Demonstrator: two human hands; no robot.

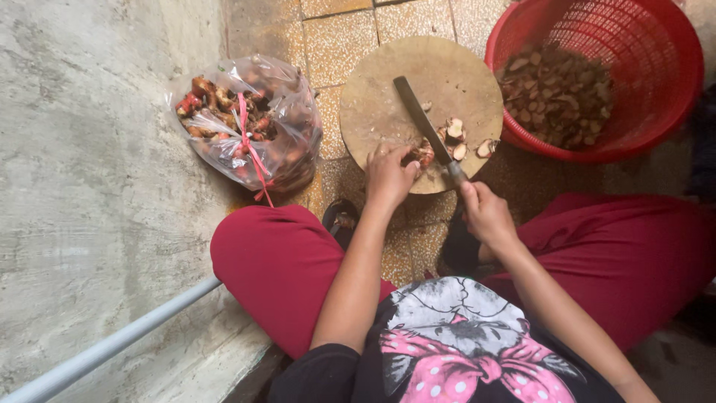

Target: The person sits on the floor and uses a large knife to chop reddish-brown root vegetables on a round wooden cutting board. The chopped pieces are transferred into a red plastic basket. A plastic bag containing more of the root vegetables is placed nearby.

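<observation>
- Right hand [485, 213] is curled tight around the handle of a long knife [421, 123], at the near edge of the round wooden chopping board [388, 104]; the blade runs diagonally across the board, up and away from the person.
- Left hand [388, 175] sits at the same near edge, just left of the blade, its fingers pressed together and bent down onto a reddish-brown root piece [419, 154], pinning it to the wood.
- Cut slices [456, 138] with pale faces lie on the board just right of the blade, close to the held piece.
- Left of the board, a clear plastic bag [250, 123] tied with a pink string holds more whole roots.
- Right of the board, touching its edge, a red mesh basket [671, 67] holds a heap of brown sliced pieces.
- Slicing looks to be the step in hand: one root is part-cut, with several slices already off.
- By my judgement, the next stroke calls for the blade to drop straight beside the fingertips, which must stay tucked back from the edge while the root is kept from rolling.
</observation>
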